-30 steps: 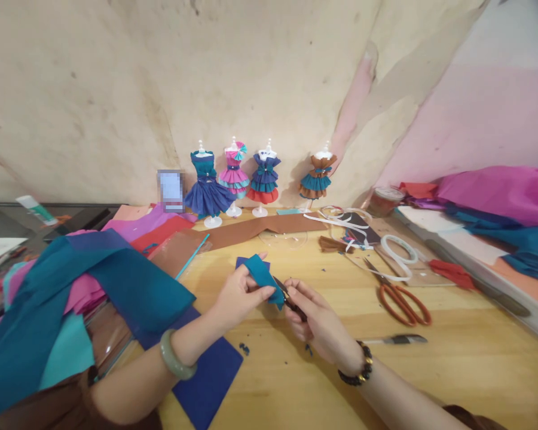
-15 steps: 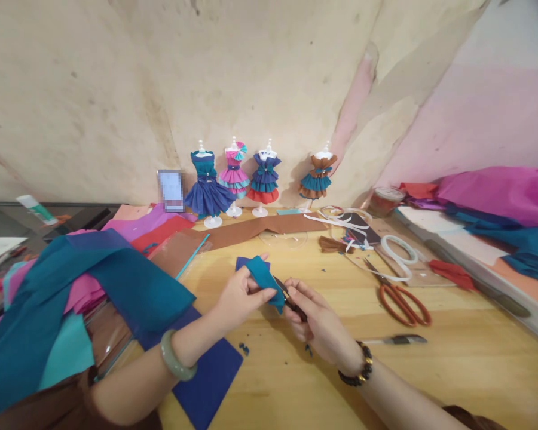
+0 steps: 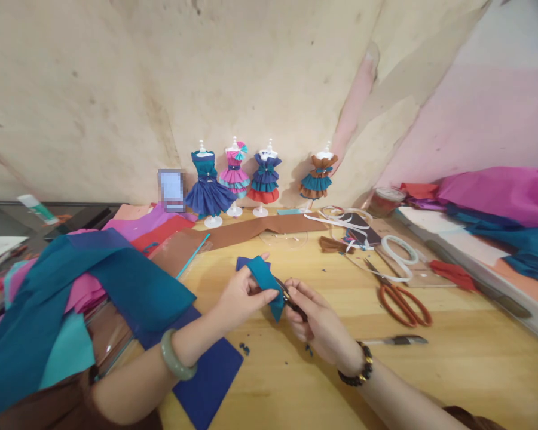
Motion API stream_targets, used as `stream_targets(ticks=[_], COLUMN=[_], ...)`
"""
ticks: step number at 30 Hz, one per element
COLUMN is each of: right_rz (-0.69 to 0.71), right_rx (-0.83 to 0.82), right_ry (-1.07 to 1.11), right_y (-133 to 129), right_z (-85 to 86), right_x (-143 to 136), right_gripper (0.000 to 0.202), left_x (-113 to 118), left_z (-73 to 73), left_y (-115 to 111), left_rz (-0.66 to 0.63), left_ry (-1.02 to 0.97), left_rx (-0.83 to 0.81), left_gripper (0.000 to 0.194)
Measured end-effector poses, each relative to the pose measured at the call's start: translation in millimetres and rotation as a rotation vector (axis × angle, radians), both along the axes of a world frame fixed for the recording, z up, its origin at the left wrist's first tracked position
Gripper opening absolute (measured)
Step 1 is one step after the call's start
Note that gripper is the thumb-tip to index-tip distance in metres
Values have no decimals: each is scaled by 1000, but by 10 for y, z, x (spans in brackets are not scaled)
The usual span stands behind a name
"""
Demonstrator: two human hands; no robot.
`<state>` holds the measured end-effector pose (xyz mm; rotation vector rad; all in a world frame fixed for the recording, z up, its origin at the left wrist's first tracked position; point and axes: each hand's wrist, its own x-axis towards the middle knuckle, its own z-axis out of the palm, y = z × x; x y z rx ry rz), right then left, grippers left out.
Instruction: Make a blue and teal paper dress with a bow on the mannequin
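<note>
My left hand [image 3: 244, 292] pinches a small strip of teal crepe paper [image 3: 263, 273] between thumb and fingers, and the strip's lower end hangs down. Behind that hand a bit of dark blue paper [image 3: 242, 263] shows. In my right hand [image 3: 311, 313] is a pair of small dark scissors [image 3: 291, 298], closed in by the fingers. Their blades touch the right edge of the teal strip; whether the blades are parted I cannot tell. Under my left forearm lies a dark blue sheet [image 3: 213, 376], and tiny scraps [image 3: 244, 348] are scattered on the wooden table [image 3: 278, 382].
Several mini dress forms in paper dresses [image 3: 209, 185] stand along the wall. Orange-handled scissors [image 3: 403, 304], a craft knife [image 3: 403, 340] and white ribbon [image 3: 399, 254] lie at right. Teal crepe paper [image 3: 138, 286] is heaped at left. A phone [image 3: 171, 190] leans on the wall.
The lower end of the teal strip now hangs lower and more pointed below my left thumb. Both hands have stayed almost in place.
</note>
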<state>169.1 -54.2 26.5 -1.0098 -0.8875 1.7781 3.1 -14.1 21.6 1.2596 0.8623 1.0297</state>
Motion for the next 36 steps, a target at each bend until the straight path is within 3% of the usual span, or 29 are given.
stream_targets(ticks=[7, 15, 24, 36], right_rz=[-1, 8, 1, -17], right_rx=[24, -4, -22, -3], right_ry=[-21, -19, -26, -37], right_y=[-4, 10, 0, 7], right_z=[-18, -13, 10, -10], right_x=[-3, -2, -16, -10], right_gripper=[53, 56, 58, 56], left_x=[-58, -51, -37, -35], left_z=[104, -19, 16, -20], left_y=[7, 61, 33, 45], left_rz=[52, -20, -49, -92], left_ry=[36, -5, 26, 71], left_rx=[-99, -99, -142, -97], left_gripper=[68, 64, 73, 53])
